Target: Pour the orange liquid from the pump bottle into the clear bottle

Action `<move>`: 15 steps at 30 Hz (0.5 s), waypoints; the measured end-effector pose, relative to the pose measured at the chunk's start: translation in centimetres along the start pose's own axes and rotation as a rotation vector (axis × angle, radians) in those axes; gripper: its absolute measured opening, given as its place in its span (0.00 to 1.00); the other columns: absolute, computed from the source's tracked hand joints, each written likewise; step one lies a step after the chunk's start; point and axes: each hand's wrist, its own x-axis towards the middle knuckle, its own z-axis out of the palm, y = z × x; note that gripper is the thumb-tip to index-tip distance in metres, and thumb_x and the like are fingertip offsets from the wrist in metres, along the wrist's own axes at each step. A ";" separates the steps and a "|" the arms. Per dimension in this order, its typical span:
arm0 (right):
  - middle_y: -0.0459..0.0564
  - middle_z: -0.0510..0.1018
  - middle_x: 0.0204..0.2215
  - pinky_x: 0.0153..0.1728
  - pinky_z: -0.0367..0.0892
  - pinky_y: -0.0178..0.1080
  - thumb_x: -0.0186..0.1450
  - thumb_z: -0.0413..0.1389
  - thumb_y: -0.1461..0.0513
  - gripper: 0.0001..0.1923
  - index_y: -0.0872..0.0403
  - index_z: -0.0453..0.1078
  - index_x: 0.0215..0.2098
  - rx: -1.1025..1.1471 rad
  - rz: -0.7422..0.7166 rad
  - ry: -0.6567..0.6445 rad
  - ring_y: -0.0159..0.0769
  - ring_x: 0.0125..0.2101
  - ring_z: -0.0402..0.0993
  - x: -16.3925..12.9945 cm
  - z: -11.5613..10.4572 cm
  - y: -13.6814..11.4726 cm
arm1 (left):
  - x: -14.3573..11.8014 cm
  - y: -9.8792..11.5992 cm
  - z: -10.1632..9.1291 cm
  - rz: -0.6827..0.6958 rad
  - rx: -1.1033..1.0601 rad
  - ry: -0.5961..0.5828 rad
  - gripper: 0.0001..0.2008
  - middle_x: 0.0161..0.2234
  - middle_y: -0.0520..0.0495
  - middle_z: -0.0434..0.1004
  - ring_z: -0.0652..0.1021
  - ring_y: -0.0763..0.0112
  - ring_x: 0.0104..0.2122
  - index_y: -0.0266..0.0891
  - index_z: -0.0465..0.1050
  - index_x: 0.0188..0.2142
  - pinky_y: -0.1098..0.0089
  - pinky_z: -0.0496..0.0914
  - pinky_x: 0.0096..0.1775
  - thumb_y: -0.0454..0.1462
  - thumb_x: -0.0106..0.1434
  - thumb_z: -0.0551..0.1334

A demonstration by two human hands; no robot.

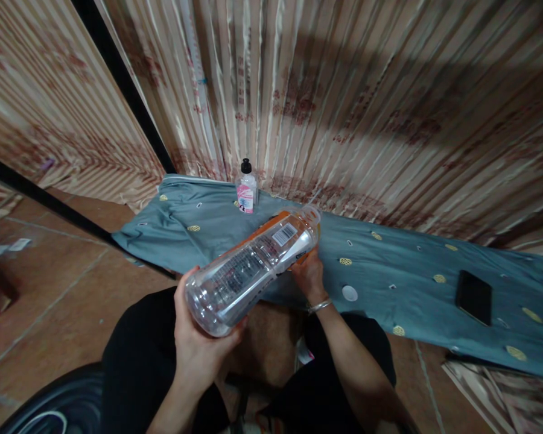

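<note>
A large clear plastic bottle lies slantwise between my two hands, its base toward me on the left and its open-looking neck at the upper right. Fingers of my left hand wrap round the base end. Close to the neck end, my right hand grips the bottle from the far right side, its fingertips partly hidden behind it. Printed text and a barcode show on the near face. Orange colour shows along the far side; I cannot tell whether it is a label or a separate thing.
A small clear bottle with a black cap and pink label stands on the blue-green cloth near the curtain. A white disc and a dark phone lie to the right. Black poles rise at left.
</note>
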 end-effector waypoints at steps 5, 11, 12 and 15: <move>0.63 0.85 0.49 0.45 0.81 0.46 0.59 0.68 0.54 0.48 0.60 0.56 0.71 0.012 -0.011 -0.001 0.54 0.47 0.87 0.0 -0.1 0.0 | 0.4 -1.1 -0.7 0.072 0.057 -0.061 0.50 0.58 0.41 0.76 0.83 0.54 0.53 0.43 0.64 0.65 0.60 0.79 0.53 0.42 0.46 0.81; 0.66 0.83 0.56 0.52 0.79 0.48 0.59 0.69 0.51 0.51 0.58 0.53 0.72 0.018 -0.014 -0.011 0.55 0.54 0.84 0.0 -0.1 0.1 | 0.4 -0.7 -0.5 0.068 0.046 -0.053 0.49 0.55 0.42 0.77 0.83 0.55 0.50 0.44 0.65 0.64 0.61 0.80 0.50 0.42 0.44 0.82; 0.66 0.83 0.56 0.52 0.79 0.48 0.59 0.69 0.51 0.51 0.59 0.53 0.72 0.020 -0.006 -0.015 0.56 0.54 0.84 0.0 -0.2 0.1 | 0.3 -0.5 -0.3 0.047 0.029 -0.030 0.49 0.56 0.42 0.76 0.83 0.54 0.51 0.44 0.66 0.64 0.60 0.79 0.51 0.42 0.44 0.81; 0.67 0.84 0.55 0.50 0.80 0.48 0.58 0.70 0.51 0.53 0.59 0.53 0.73 0.021 0.014 -0.025 0.57 0.53 0.85 0.1 -0.3 0.0 | -0.1 0.0 0.1 -0.018 -0.016 0.017 0.48 0.58 0.41 0.75 0.82 0.54 0.53 0.43 0.66 0.64 0.59 0.78 0.54 0.42 0.45 0.80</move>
